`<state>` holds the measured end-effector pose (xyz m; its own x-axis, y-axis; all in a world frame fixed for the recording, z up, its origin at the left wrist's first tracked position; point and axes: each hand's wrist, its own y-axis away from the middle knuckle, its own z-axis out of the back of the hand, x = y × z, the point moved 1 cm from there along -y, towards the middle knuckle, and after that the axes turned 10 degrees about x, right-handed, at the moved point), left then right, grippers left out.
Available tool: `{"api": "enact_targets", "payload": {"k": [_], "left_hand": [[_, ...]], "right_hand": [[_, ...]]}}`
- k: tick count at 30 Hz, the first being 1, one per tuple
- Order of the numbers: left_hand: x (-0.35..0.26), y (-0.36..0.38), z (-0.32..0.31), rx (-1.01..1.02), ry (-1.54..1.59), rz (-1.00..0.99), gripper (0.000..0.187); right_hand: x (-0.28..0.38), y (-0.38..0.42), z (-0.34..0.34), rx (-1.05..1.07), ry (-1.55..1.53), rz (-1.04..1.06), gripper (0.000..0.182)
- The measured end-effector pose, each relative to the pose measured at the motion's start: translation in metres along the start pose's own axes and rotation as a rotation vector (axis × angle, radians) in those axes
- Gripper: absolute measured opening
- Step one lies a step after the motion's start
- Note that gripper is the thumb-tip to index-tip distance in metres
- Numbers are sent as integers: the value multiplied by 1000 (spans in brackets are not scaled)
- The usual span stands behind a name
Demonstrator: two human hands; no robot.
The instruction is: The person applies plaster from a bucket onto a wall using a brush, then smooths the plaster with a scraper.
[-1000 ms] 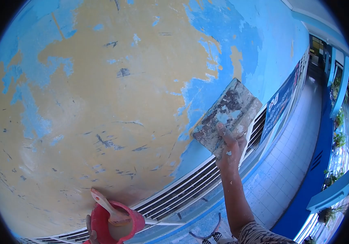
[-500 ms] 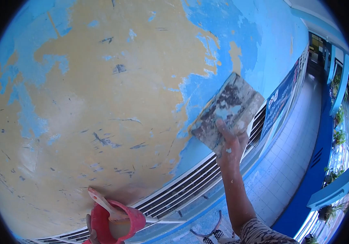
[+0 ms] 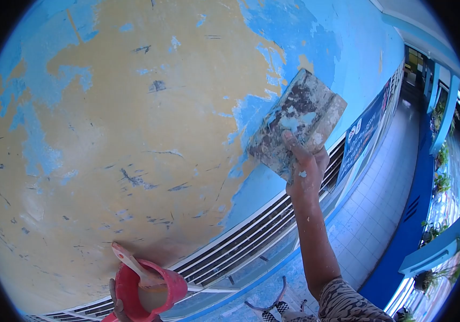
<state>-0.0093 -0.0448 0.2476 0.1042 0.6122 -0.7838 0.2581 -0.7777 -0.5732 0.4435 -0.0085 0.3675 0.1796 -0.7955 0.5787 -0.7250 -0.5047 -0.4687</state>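
My right hand (image 3: 308,161) grips a wide putty scraper (image 3: 305,104), its thumb laid across the flat face. Dried filler and pale blue smears cover the scraper, and its left edge lies right at the wall (image 3: 149,123), where tan filler meets blue paint. Low on the left, my left hand (image 3: 116,300) is wrapped round the side of a red bucket (image 3: 173,287), mostly hidden by it. Inside the bucket is a pale, soupy liquid (image 3: 152,298). A paintbrush (image 3: 128,260) leans in it, handle sticking up over the rim.
White louvred slats (image 3: 257,231) run along the wall's lower edge. A blue banner (image 3: 364,137) hangs farther right. Beyond it a tiled walkway (image 3: 372,188) stretches off beside a blue ledge, with potted plants (image 3: 441,182) at the far right. Checkered footwear (image 3: 270,315) shows at the bottom.
My right hand and the scraper have moved up along the wall. The red bucket and my left hand have stayed nearly in place, shifting slightly with the view.
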Motion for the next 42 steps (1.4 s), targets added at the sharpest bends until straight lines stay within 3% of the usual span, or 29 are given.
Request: {"api": "enact_targets", "payload": {"k": [1, 2, 4, 7, 15, 17, 19, 23, 25, 27, 29, 30, 36, 37, 38, 39, 41, 42], "left_hand": [[-3, -1, 1, 42, -202, -131, 78], [-5, -3, 3, 39, -202, -138, 78], [-8, -8, 1, -24, 214, 139, 77], [-20, -8, -15, 17, 319, 195, 77], [-20, -9, -12, -17, 250, 191, 77], [-18, -8, -10, -4, 255, 211, 77], [-13, -9, -7, -88, 243, 157, 77], [-7, -10, 0, -56, 146, 73, 76], [-15, -8, -5, -13, 255, 174, 73], [-13, -7, -4, -48, 216, 149, 72], [-12, -7, -10, -67, 188, 125, 72], [-13, -6, -12, -70, 160, 106, 71], [-10, -7, -11, -55, 124, 60, 70], [-11, -4, -11, -56, 45, 6, 70], [-14, -4, -14, -54, 39, 9, 70], [-16, -5, -18, -80, 90, 47, 70], [-20, -5, -16, -109, 143, 85, 70], [-18, -6, -12, -80, 188, 117, 71]], "right_hand": [[-2, 9, 2, -1, -2, -3, 46], [-6, 18, 2, -11, 15, 9, 47], [-2, 19, -3, 3, 49, 6, 47], [-3, -1, 5, 83, -21, 35, 44], [1, 12, -10, 6, -19, -4, 44], [3, -13, -15, 112, -11, 92, 47], [12, -36, -32, -17, -34, 43, 51], [-12, 3, -2, 71, -45, 46, 48], [-10, 9, -7, 73, -36, 55, 45], [-5, 9, -13, 49, -31, 46, 43], [13, -20, -25, 174, 633, 352, 42], [27, -26, -43, 55, 102, 13, 43], [1, -7, -30, 27, 21, 47, 43], [4, -16, -29, 11, 41, 18, 44], [-5, -38, -12, 136, 648, 82, 49], [-16, -50, 4, 135, 647, 79, 49], [-17, -56, 3, 356, 476, 360, 59], [-18, -40, 9, 282, 415, 165, 71]]}}
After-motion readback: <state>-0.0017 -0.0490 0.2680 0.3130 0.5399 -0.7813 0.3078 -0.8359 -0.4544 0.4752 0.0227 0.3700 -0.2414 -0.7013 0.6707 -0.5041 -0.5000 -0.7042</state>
